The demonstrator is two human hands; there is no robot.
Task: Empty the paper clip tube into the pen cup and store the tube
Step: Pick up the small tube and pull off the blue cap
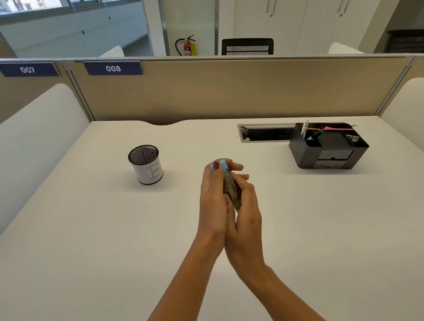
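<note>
Near the centre of the frame both hands are closing around the paper clip tube [231, 190], which is pointing up and away with its blue cap [223, 165] still on. The left hand [213, 200] is wrapping the tube's side with its thumb pressing on the cap, and the right hand [246, 205] is curling its fingers round the lower body, so both are holding it firmly. The clips are showing as a dark mass through the clear wall. The pen cup [147, 164], mesh with a white label, is standing well apart toward the left of the frame on the desk [87, 242], and the black organizer [329, 150] is sitting at the right. The risk, as I judge it, is the cap popping off here, away from the cup: a sudden release would be scattering clips across the open desk. Tipping too fast over the narrow mouth could also be spilling some past the rim.
</note>
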